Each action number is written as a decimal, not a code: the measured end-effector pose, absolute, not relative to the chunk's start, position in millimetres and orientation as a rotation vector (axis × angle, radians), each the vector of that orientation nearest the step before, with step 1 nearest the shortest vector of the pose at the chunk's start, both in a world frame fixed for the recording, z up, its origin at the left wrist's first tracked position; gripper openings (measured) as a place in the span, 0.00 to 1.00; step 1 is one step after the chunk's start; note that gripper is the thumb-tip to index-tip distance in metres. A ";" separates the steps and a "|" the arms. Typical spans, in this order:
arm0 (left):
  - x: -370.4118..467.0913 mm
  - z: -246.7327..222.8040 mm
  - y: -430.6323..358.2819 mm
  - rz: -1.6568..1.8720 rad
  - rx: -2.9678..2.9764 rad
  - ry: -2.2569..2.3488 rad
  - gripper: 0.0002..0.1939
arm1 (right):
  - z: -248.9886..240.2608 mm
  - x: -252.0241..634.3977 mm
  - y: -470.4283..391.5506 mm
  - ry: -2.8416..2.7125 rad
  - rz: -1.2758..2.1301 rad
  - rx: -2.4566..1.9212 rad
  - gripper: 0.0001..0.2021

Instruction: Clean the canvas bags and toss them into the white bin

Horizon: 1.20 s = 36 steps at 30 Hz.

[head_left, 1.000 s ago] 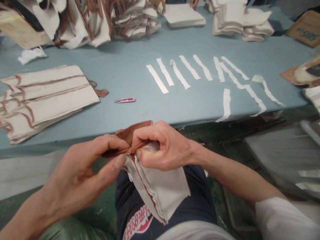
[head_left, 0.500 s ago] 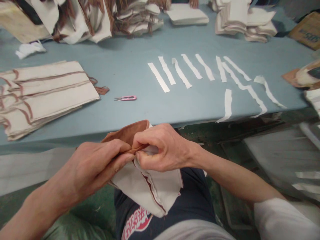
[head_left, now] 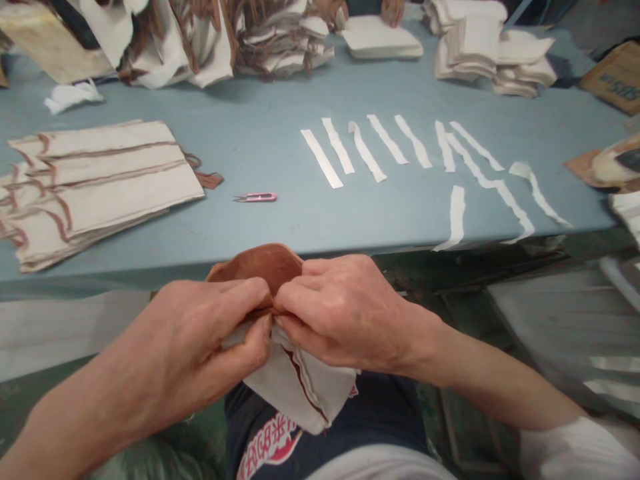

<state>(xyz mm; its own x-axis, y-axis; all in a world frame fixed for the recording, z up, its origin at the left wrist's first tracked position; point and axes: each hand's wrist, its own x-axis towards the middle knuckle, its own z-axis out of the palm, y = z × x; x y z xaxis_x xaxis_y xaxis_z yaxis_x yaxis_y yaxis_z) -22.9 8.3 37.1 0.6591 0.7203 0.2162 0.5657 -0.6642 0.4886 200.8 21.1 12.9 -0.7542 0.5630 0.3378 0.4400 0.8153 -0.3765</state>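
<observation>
A cream cloth piece (head_left: 300, 390) with a brown-edged seam and a brown band (head_left: 260, 263) at its top hangs over my lap. My left hand (head_left: 215, 333) pinches the band's near edge between thumb and fingers. Right beside it, my right hand (head_left: 340, 310) is closed on the same edge, the fingertips of both hands meeting at the seam. Part of the edge is hidden under the fingers.
On the blue-green table (head_left: 225, 233) lie pink snips (head_left: 257, 197), several white strips (head_left: 323, 160) and a stack of cream pieces (head_left: 120, 177) at left. Farther back are cloth piles (head_left: 470, 40) and another person's hands (head_left: 393, 12).
My right hand has turned, knuckles more upward, and closed in against my left fingertips. The brown band stands more rounded. The view has shifted slightly.
</observation>
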 end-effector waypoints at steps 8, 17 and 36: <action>-14.1 8.8 -7.5 0.861 2.158 0.960 0.15 | 5.3 208.4 39.4 -2.247 1.254 -0.598 0.04; -6.1 1.1 -16.3 1.025 1.625 0.948 0.24 | -19.1 185.5 49.9 -1.608 2.149 -0.394 0.31; -10.7 -14.8 -15.5 0.971 1.368 0.866 0.31 | -12.5 192.5 51.3 -1.583 2.118 -0.362 0.33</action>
